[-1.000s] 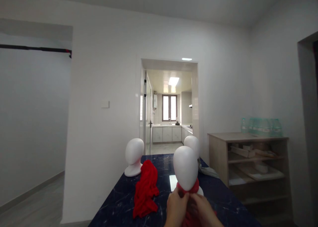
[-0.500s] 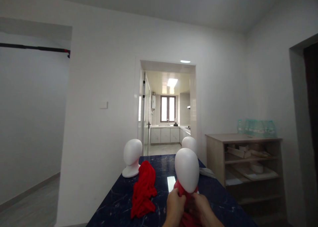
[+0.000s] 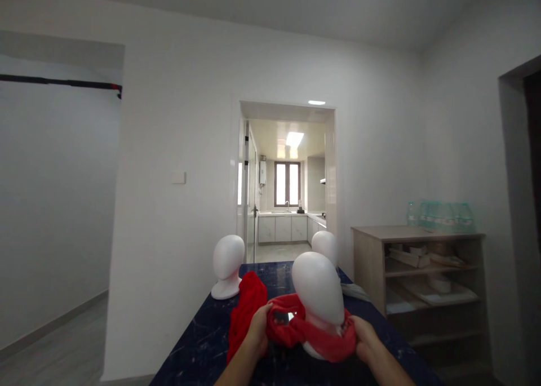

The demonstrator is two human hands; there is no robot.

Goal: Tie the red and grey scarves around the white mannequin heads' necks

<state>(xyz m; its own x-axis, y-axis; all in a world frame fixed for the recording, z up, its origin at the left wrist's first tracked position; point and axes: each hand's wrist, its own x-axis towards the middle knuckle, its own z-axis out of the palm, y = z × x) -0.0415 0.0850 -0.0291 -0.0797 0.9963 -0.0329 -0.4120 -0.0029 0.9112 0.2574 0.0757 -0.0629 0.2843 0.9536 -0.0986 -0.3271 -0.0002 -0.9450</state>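
A moment ago my hands were bunched together under the head. Now I am pulling them apart, left hand (image 3: 257, 327) and right hand (image 3: 367, 338) each clenching a side of the scarf (image 3: 296, 329). It is stretching into a wide loop around the neck of the head (image 3: 316, 284), which is tilting on the table (image 3: 198, 346). A red cloth (image 3: 247, 298) is lying just beside my left hand. A second head (image 3: 228, 259) and third head (image 3: 326, 245) are standing behind, and a shelf (image 3: 418, 234) is off right.

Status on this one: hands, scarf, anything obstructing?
Red scarf stretched wide between left hand and right hand, both gripping. Scarf lies across neck of nearest mannequin head, which tilts. Spare red cloth sits just behind left hand.
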